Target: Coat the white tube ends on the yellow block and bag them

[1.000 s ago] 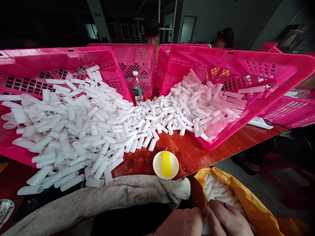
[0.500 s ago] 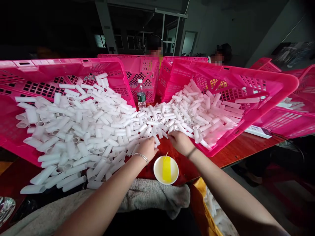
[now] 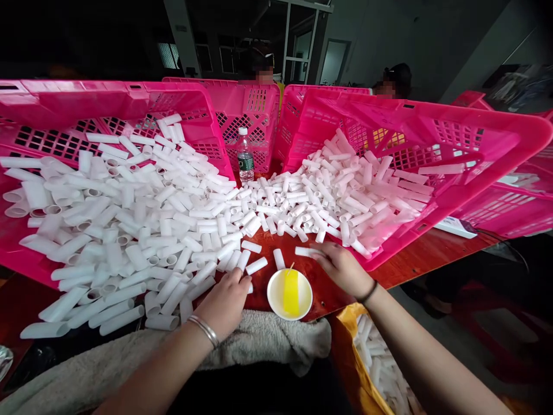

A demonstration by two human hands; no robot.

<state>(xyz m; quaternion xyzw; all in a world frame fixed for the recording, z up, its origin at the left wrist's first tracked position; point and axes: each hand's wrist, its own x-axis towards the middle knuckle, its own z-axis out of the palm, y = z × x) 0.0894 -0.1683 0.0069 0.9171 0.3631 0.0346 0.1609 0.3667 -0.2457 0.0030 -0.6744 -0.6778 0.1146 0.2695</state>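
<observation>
My right hand [image 3: 343,270] is closed on one end of a short white plastic tube [image 3: 306,252], which points left above the red table. My left hand [image 3: 224,302] has its fingers curled at the near edge of the large heap of white tubes [image 3: 142,207]. The end of another white tube [image 3: 250,287] pokes out past those fingertips; most of it is hidden. Between the hands stands a white bowl [image 3: 271,294] with a yellow strip [image 3: 291,291] and a thin stick in it. A loose tube [image 3: 279,259] lies just behind the bowl.
Pink crates [image 3: 207,132] lie tipped on both sides, tubes spilling from them. A water bottle [image 3: 245,158] stands between them. A grey towel [image 3: 276,340] covers the table's front edge. A yellow sack [image 3: 358,357] of tubes is below right. Two people sit beyond the crates.
My hands have moved apart: the left one left and towards me, the right one to the right with a tube now showing in it. Several tubes now lie separate behind the bowl.
</observation>
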